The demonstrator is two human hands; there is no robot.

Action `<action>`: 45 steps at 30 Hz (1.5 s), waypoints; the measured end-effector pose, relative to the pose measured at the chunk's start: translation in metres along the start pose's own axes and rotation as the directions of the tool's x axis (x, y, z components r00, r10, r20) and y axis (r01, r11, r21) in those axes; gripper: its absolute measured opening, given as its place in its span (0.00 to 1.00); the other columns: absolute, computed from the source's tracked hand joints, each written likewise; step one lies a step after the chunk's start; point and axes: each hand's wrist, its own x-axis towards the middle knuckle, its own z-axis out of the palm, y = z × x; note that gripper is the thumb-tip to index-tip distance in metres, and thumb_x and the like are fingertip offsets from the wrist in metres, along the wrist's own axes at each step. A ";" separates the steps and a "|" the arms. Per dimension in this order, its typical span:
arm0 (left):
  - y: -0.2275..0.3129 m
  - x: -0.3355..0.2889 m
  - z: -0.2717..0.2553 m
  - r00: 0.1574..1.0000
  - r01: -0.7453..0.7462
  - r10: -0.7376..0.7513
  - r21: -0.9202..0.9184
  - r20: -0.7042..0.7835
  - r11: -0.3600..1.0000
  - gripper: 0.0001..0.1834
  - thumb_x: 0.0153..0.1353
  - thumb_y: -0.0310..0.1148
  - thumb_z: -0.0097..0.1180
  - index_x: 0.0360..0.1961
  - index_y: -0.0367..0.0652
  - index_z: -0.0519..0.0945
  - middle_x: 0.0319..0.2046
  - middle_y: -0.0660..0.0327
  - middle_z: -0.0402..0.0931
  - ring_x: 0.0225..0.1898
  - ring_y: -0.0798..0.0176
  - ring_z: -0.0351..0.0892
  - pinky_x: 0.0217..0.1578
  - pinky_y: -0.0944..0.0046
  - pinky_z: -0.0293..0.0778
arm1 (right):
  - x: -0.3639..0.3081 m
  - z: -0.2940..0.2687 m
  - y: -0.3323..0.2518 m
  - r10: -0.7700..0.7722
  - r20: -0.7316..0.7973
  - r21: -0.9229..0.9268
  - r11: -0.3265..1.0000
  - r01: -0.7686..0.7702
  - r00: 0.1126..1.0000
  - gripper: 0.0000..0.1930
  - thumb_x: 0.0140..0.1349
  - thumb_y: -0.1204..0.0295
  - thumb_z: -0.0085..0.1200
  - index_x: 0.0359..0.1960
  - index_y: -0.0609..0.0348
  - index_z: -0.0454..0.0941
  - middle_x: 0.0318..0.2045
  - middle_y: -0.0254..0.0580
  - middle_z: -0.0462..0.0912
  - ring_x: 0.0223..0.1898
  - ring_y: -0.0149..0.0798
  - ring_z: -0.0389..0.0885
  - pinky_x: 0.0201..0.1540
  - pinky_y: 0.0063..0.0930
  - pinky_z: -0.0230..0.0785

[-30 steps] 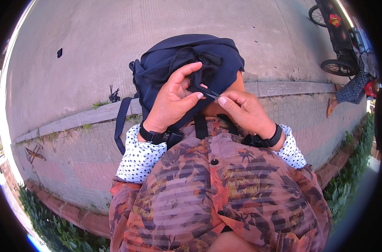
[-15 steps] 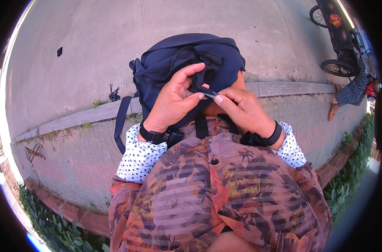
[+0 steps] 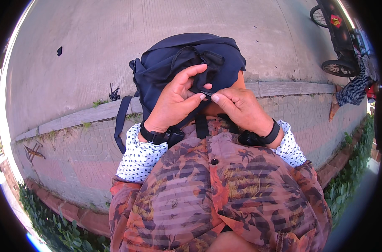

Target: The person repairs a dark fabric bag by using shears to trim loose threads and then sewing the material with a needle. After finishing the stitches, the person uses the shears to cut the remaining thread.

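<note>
A dark navy fabric bag, which looks like a backpack, lies bunched over my lap. My left hand pinches a black fabric strip of the bag between thumb and fingers, its index finger stretched upward. My right hand is closed on a slim, pointed metal tool, whose tip reaches the fabric at my left thumb. The exact kind of tool cannot be told, as my fingers cover most of it. From the bag a navy strap hangs down on the left.
A kerb runs across behind the bag, with concrete road beyond. A dark phone-like object and a small black tangle lie on the left. On the right are a wheeled cart and another person's leg. Hedges edge the paving.
My right hand has shifted slightly left, and the metal tool shows less and sits closer in at my left thumb. The left hand and the bag have hardly moved.
</note>
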 end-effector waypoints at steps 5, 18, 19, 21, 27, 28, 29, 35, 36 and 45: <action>0.004 -0.001 -0.001 0.999 0.043 -0.043 -0.022 0.009 0.999 0.34 0.63 0.12 0.48 0.71 0.37 0.61 0.68 0.56 0.61 0.60 0.59 0.74 0.53 0.64 0.77 | -0.001 0.003 0.007 -0.002 -0.014 0.048 0.999 0.003 1.000 0.14 0.73 0.65 0.53 0.41 0.65 0.83 0.29 0.39 0.86 0.32 0.29 0.81 0.37 0.25 0.73; 0.002 0.000 -0.003 0.989 0.106 -0.107 -0.014 -0.104 0.994 0.29 0.66 0.15 0.48 0.69 0.37 0.65 0.66 0.52 0.65 0.42 0.66 0.84 0.45 0.69 0.80 | 0.003 0.010 0.009 0.202 -0.081 0.428 0.891 -0.149 0.976 0.06 0.69 0.73 0.58 0.39 0.63 0.77 0.35 0.31 0.82 0.41 0.26 0.81 0.41 0.19 0.71; 0.002 0.000 -0.003 0.989 0.106 -0.107 -0.014 -0.103 0.994 0.29 0.66 0.15 0.48 0.69 0.37 0.65 0.66 0.52 0.65 0.42 0.66 0.84 0.45 0.69 0.80 | 0.005 0.014 0.009 0.149 -0.120 0.505 0.861 -0.069 0.982 0.05 0.69 0.75 0.58 0.39 0.64 0.77 0.36 0.33 0.82 0.44 0.27 0.83 0.44 0.19 0.72; 0.004 0.001 -0.001 0.981 0.131 -0.135 -0.039 -0.140 0.991 0.28 0.65 0.17 0.49 0.68 0.37 0.67 0.67 0.51 0.65 0.35 0.69 0.84 0.43 0.69 0.80 | 0.008 0.017 0.010 0.162 -0.138 0.534 0.843 -0.064 0.977 0.04 0.69 0.76 0.57 0.39 0.64 0.76 0.37 0.34 0.82 0.48 0.29 0.83 0.46 0.19 0.72; 0.003 0.001 0.001 0.974 0.125 -0.132 -0.053 -0.182 0.991 0.27 0.65 0.17 0.51 0.66 0.37 0.69 0.66 0.52 0.67 0.33 0.69 0.83 0.40 0.70 0.80 | 0.010 0.016 0.015 0.176 -0.137 0.522 0.849 -0.079 0.975 0.04 0.70 0.76 0.56 0.41 0.64 0.76 0.40 0.35 0.83 0.49 0.30 0.84 0.49 0.20 0.73; 0.001 0.001 0.001 0.975 0.124 -0.132 -0.054 -0.181 0.991 0.27 0.65 0.17 0.51 0.66 0.37 0.69 0.66 0.52 0.67 0.33 0.69 0.83 0.40 0.70 0.80 | 0.010 0.017 0.017 0.166 -0.132 0.509 0.858 -0.077 0.977 0.04 0.71 0.75 0.55 0.41 0.64 0.76 0.40 0.36 0.83 0.49 0.30 0.84 0.49 0.20 0.73; 0.000 0.002 0.001 0.974 0.113 -0.123 -0.062 -0.189 0.992 0.27 0.65 0.17 0.51 0.66 0.37 0.69 0.66 0.52 0.67 0.34 0.69 0.83 0.39 0.70 0.81 | 0.010 0.016 0.015 0.167 -0.133 0.508 0.858 -0.077 0.977 0.04 0.71 0.75 0.55 0.41 0.64 0.76 0.40 0.36 0.83 0.49 0.30 0.84 0.49 0.20 0.73; 0.002 0.002 0.000 0.978 0.134 -0.138 -0.036 -0.157 0.990 0.27 0.65 0.16 0.50 0.66 0.37 0.69 0.66 0.52 0.67 0.44 0.68 0.81 0.35 0.71 0.83 | 0.015 0.017 0.009 0.233 -0.152 0.617 0.782 -0.092 0.961 0.08 0.70 0.71 0.58 0.42 0.64 0.78 0.35 0.29 0.81 0.43 0.25 0.82 0.42 0.18 0.71; 0.003 0.002 -0.001 0.979 0.155 -0.153 0.008 -0.135 0.988 0.27 0.65 0.16 0.50 0.66 0.38 0.69 0.66 0.52 0.67 0.47 0.68 0.80 0.35 0.71 0.84 | 0.018 0.017 0.009 0.247 -0.081 0.562 0.811 -0.161 0.966 0.09 0.69 0.70 0.59 0.42 0.64 0.79 0.35 0.29 0.80 0.41 0.23 0.80 0.42 0.17 0.70; 0.003 0.001 0.002 0.988 0.091 -0.096 -0.047 -0.125 0.995 0.31 0.65 0.15 0.49 0.69 0.39 0.64 0.67 0.53 0.65 0.54 0.66 0.77 0.34 0.70 0.85 | 0.028 0.017 0.004 0.319 0.023 0.609 0.747 -0.266 0.947 0.07 0.67 0.70 0.61 0.40 0.62 0.81 0.33 0.25 0.78 0.36 0.19 0.72 0.39 0.16 0.67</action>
